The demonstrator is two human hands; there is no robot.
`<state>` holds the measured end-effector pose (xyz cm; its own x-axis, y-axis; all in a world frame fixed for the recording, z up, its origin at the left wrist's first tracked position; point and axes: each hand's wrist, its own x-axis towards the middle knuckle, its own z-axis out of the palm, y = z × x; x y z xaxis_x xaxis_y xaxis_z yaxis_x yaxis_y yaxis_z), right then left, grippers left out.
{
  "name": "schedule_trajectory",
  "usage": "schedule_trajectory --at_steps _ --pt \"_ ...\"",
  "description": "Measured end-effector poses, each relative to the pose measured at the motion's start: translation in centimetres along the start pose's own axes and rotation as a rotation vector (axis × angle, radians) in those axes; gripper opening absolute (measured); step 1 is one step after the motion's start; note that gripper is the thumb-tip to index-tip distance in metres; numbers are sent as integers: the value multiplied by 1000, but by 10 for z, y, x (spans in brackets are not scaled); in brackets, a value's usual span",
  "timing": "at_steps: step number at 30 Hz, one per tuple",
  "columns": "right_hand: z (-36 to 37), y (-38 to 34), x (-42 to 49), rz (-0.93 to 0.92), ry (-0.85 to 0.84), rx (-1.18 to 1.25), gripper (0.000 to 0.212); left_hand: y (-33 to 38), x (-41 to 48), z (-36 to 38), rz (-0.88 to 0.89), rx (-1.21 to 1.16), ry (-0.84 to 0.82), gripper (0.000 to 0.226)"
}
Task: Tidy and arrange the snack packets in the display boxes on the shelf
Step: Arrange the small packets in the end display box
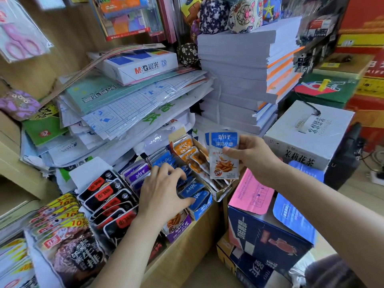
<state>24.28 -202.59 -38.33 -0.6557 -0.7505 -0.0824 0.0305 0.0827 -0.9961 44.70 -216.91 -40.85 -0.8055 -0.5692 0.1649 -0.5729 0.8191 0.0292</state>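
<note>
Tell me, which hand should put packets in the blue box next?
Probably the right hand: it pinches the loose blue packets near the blue box; the left hand grips the boxed packets.

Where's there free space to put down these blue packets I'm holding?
Bare spots: the pink carton flap right of the orange box, and the white tea carton's top beside the paper stack. The display boxes sit packed side by side, your left hand grips packets in the blue box, and folders crowd behind.
</note>
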Motion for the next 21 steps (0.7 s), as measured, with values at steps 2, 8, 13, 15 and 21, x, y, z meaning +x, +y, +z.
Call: schedule_trajectory --at_steps 2,8,13,15,21 --pt "0 1 -1 11 -24 -11 22 -1 3 2 -6 -24 28 48" --pt "-1 3 1 14 -14 -10 20 -10 1 3 -60 -162 157 9" --pt "4 2 -1 -7 -26 -18 20 -13 2 3 -136 -248 248 9" --pt "6 2 -3 -25 -44 -26 19 -14 3 3 -163 -312 296 7" --pt "7 0 -6 -85 -117 -35 23 -20 9 3 -254 -491 393 9"
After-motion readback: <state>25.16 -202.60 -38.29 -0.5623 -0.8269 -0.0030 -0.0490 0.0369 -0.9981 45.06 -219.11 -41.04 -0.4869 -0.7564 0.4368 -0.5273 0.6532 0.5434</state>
